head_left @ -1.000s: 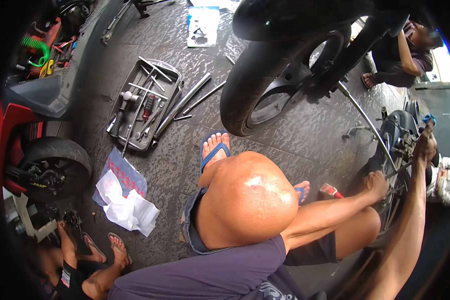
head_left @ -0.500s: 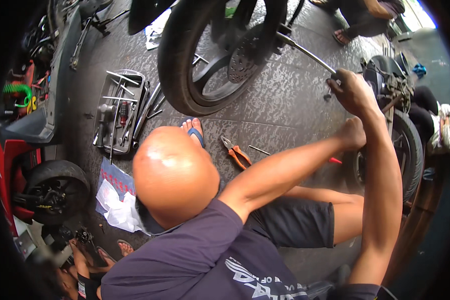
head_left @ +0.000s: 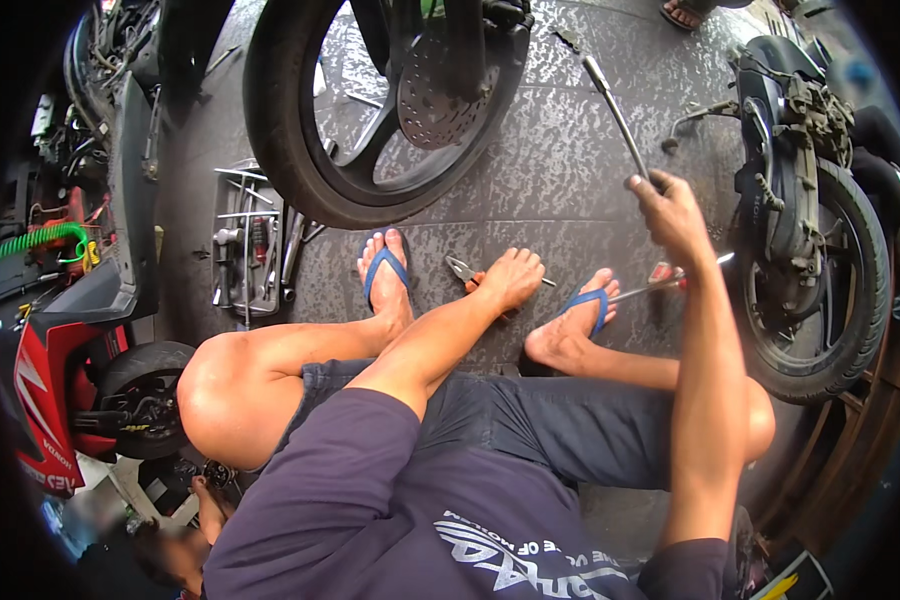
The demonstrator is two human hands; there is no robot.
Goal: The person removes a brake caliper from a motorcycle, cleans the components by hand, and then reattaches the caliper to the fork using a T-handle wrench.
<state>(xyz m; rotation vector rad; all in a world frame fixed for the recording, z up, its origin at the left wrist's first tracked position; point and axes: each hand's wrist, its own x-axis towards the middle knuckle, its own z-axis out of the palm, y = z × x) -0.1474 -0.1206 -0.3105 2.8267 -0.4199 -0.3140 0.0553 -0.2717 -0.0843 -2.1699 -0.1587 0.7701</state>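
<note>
My right hand (head_left: 673, 215) is closed round the lower part of a long socket wrench (head_left: 617, 110). Its shiny socket end points up and left, beside a dark bolt-like piece (head_left: 567, 41). Low over the floor, my left hand (head_left: 515, 279) has its fingers curled downward, the fingertips out of sight. It partly covers pliers (head_left: 460, 268) with orange handles and a thin metal rod (head_left: 548, 282); whether it grips either I cannot tell. Ahead of me stands a motorcycle front wheel (head_left: 270, 150) with a perforated brake disc (head_left: 440, 115), apart from both hands.
An open metal tray (head_left: 220, 293) of tools lies left of the wheel. A red-handled tool (head_left: 682, 284) lies beside my right foot. Another motorcycle wheel (head_left: 870, 290) stands at right, a red motorcycle (head_left: 45, 370) at left. Another person (head_left: 175, 555) is at lower left.
The socket wrench has come away from the wheel axle and swung toward me in my right hand. My left hand has moved left from beside my right forearm, down to the pliers.
</note>
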